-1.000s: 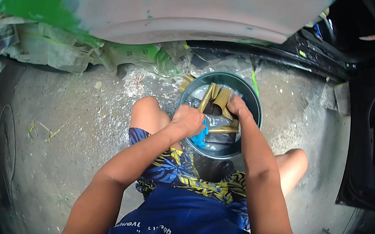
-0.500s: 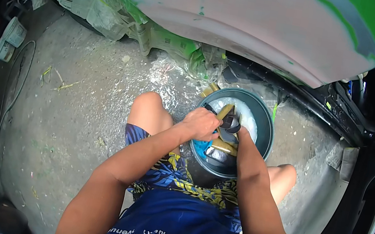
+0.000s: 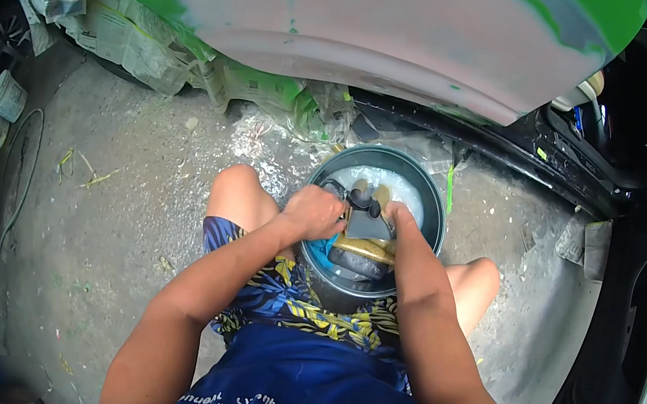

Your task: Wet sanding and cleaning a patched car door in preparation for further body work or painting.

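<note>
Between my knees stands a dark grey-green tub point(image 3: 437, 231) holding whitish, cloudy water. My left hand point(image 3: 314, 214) is over its left side, fingers curled at the left edge of a flat grey sheet point(image 3: 368, 226); what they grip is hidden. Inside the right wall, my right hand point(image 3: 399, 216) is closed beside several dark and tan curled pieces point(image 3: 366, 197), perhaps sandpaper; its fingertips are hidden. Nearer me in the tub lies a yellowish block with a dark lower part point(image 3: 364, 254). Some blue material point(image 3: 319, 249) shows below my left hand.
Ahead and above hangs a car body panel point(image 3: 356, 17), sanded pale with green at its edges. Newspaper masking point(image 3: 140, 40) covers the area beneath it. White buckets point(image 3: 0, 109) and a hose point(image 3: 23, 175) lie left on wet concrete. An open black door point(image 3: 636, 344) stands at right.
My hands have moved slightly apart in the tub, and the grey sheet between them shows more. The dark and tan pieces have shifted. The whole view has moved a little.
</note>
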Tool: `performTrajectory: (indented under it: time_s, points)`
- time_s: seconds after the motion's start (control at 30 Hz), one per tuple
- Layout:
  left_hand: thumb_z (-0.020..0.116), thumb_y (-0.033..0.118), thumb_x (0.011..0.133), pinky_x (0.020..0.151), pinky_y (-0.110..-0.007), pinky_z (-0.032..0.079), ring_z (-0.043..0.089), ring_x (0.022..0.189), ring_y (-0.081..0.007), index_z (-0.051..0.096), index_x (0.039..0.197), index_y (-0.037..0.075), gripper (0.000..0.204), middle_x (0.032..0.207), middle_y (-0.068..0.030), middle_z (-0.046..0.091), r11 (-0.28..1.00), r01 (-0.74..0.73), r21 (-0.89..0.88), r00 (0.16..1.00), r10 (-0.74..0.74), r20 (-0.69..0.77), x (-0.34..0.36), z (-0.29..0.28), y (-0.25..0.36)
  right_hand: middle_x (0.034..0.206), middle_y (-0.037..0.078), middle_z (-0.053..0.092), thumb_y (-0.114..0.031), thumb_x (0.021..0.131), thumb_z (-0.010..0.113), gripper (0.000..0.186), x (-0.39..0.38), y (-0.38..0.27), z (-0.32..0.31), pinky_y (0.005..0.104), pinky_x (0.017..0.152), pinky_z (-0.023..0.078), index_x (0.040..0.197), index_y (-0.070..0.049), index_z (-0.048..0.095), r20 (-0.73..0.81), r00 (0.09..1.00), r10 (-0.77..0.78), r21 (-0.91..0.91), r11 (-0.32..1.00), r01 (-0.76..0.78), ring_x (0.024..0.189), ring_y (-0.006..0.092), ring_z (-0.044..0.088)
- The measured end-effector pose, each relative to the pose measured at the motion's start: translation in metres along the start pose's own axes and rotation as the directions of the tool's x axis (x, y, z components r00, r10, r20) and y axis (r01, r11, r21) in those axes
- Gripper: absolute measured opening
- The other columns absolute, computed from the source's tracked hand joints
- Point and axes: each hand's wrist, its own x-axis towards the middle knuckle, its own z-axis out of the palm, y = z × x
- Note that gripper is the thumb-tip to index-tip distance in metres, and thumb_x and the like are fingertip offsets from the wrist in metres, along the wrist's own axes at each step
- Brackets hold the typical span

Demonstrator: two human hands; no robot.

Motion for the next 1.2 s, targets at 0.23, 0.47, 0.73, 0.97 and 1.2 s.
performTrajectory:
  time_s: [0.23, 0.47, 0.73, 0.97, 1.2]
  points:
    - [0.061, 0.04, 0.092, 0.079, -0.047, 0.059, 0.074, 0.084, -0.0351, 0.074, 0.099, 0.006, 0.037, 0.087, -0.0166, 0.075, 0.98, 0.198, 0.019, 0.976, -0.199, 0.088, -0.064, 0.027, -0.014, 0.092, 0.02, 0.075, -0.032, 0.077, 0.072, 0.035, -0.058, -0.263, 0.065, 0.0476, 0.078, 0.055, 0.093, -0.002, 0.078, -0.057, 0.997, 0.048, 0.665, 0.747, 0.002, 0.086, 0.0315, 0.072]
    - [0.059, 0.039, 0.095, 0.078, -0.048, 0.058, 0.073, 0.085, -0.0347, 0.072, 0.098, 0.005, 0.036, 0.086, -0.017, 0.074, 0.998, 0.064, -0.02, 0.998, -0.064, 0.009, -0.038, 0.02, -0.011, 0.092, 0.023, 0.075, -0.034, 0.076, 0.072, 0.033, -0.174, -0.169, -0.074, 0.0479, 0.074, 0.056, 0.087, -0.004, 0.078, -0.25, 0.955, -0.16, 0.418, 0.871, 0.256, 0.086, 0.0368, 0.074]
    - [0.063, 0.038, 0.096, 0.076, -0.048, 0.056, 0.072, 0.085, -0.0351, 0.067, 0.11, 0.008, 0.034, 0.085, -0.0175, 0.073, 0.989, 0.145, 0.018, 0.989, -0.144, -0.027, -0.048, 0.013, -0.024, 0.119, 0.028, 0.069, -0.034, 0.08, 0.078, 0.07, -0.305, -0.271, -0.232, 0.0451, 0.097, 0.053, 0.133, 0.004, 0.053, -0.166, 0.981, -0.096, 0.308, 0.94, 0.144, 0.115, 0.0447, 0.065]
    - [0.067, 0.038, 0.094, 0.074, -0.047, 0.056, 0.071, 0.08, -0.0348, 0.071, 0.107, 0.008, 0.033, 0.081, -0.013, 0.073, 0.985, 0.12, -0.121, 0.974, -0.141, -0.176, -0.055, 0.015, -0.017, 0.118, 0.03, 0.066, -0.027, 0.082, 0.079, 0.051, -0.369, -0.295, -0.227, 0.046, 0.095, 0.051, 0.114, 0.002, 0.05, -0.325, 0.945, -0.018, 0.503, 0.844, 0.189, 0.113, 0.0455, 0.063]
    - [0.065, 0.05, 0.098, 0.068, -0.041, 0.055, 0.072, 0.073, -0.0294, 0.074, 0.096, 0.002, 0.049, 0.08, -0.0162, 0.072, 0.749, 0.242, -0.616, 0.932, -0.356, -0.067, -0.042, -0.002, 0.0, 0.113, 0.023, 0.055, -0.031, 0.078, 0.086, 0.065, -0.375, -0.308, -0.217, 0.0438, 0.094, 0.049, 0.12, 0.003, 0.049, -0.665, 0.738, -0.115, 0.34, 0.833, 0.436, 0.11, 0.0413, 0.059]
